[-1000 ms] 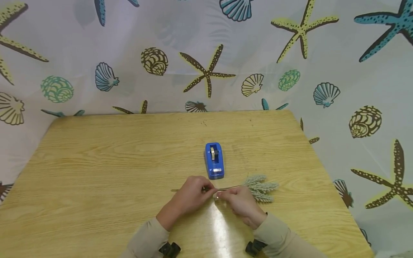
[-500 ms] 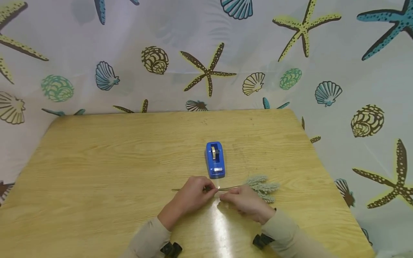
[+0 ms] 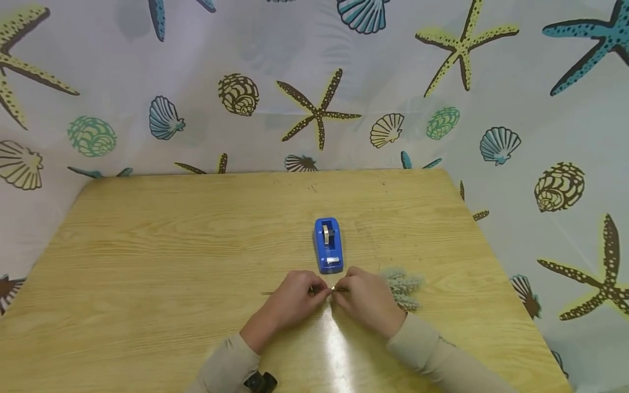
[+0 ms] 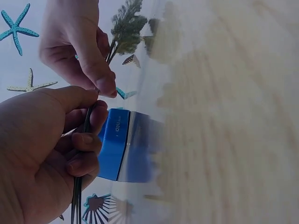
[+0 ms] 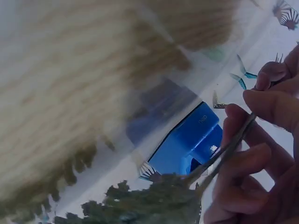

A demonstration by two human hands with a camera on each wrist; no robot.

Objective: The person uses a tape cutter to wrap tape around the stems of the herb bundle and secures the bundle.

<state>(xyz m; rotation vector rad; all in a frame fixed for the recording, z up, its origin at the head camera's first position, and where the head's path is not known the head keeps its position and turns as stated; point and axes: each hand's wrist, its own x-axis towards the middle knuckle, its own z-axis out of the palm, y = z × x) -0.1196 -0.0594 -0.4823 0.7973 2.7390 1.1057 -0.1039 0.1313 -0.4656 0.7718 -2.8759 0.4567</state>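
Pinching the thin stems of a bunch of pale green sprigs, the left hand and right hand meet with their fingertips close together over the desk. The bunch lies crosswise, its fuzzy heads showing past the right hand and its stem ends poking out past the left hand. Just beyond both hands stands a blue tape dispenser, with a seashell-patterned cloth behind the desk.

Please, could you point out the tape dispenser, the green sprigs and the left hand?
Tape dispenser [image 3: 328, 251], head view: its blue body.
Green sprigs [image 3: 403, 286], head view: their bushy heads.
Left hand [image 3: 292, 300], head view: its back.
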